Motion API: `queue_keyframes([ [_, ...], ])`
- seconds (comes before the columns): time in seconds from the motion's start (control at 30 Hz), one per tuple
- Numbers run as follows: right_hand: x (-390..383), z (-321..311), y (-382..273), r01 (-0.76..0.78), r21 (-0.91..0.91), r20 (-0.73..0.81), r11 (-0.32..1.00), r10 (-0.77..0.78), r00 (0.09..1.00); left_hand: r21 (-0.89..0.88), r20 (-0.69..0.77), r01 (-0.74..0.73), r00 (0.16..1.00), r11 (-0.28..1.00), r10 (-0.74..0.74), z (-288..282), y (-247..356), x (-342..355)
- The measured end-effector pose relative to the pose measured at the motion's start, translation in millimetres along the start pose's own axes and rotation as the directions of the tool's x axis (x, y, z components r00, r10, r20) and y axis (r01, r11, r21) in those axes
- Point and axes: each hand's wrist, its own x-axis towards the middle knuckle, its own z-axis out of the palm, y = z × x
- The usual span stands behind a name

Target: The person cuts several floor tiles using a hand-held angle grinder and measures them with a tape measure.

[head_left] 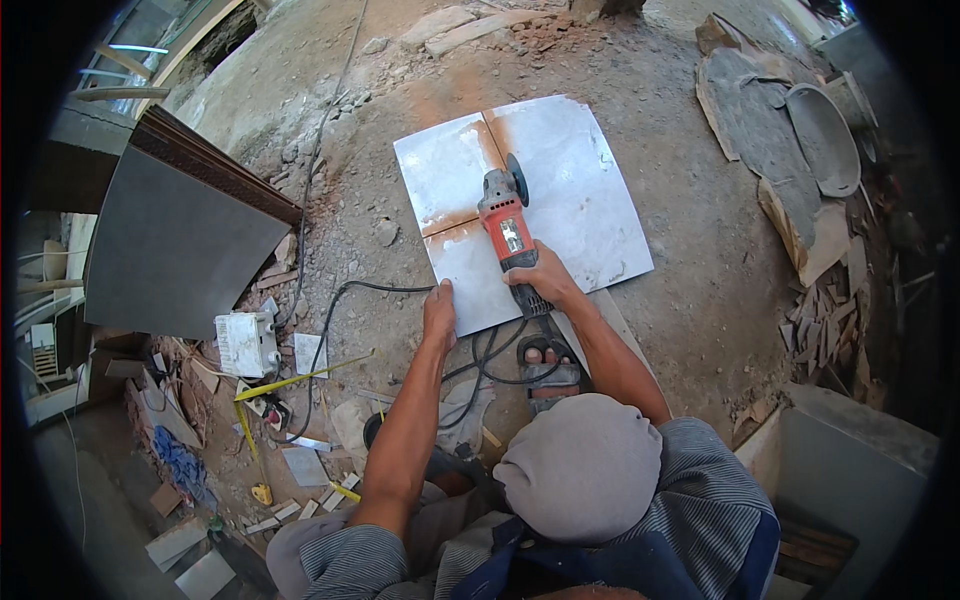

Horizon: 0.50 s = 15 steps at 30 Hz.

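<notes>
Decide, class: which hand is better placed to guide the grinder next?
Probably the right hand: it grips the red grinder, while the left hand is at the near-left edge of the pale slab.

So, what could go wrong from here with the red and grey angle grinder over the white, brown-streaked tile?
The right hand alone holds the red and grey angle grinder; if its round dark disc catches, it could kick. The bare left hand is at the edge of the white, brown-streaked tile, where a slipping disc might cut it. The looped black cable lies close by the dark strapped sandal, so it could snag the foot.
</notes>
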Motion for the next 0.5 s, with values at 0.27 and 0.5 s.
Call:
queue_keyframes([
  [0.27, -0.2, 0.8, 0.9, 0.003, 0.0, 0.01, 1.0, -0.003, 1.0, 0.02, -0.014, -0.034, 0.999, 0.999, 0.034, 0.0, -1.1, 0.3],
  [0.5, -2.0, 0.4, -0.1, -0.003, -0.003, 0.002, 1.0, 0.003, 1.0, -0.038, 0.005, -0.006, 1.0, 0.999, 0.007, -2.5, -5.2, 4.6],
])
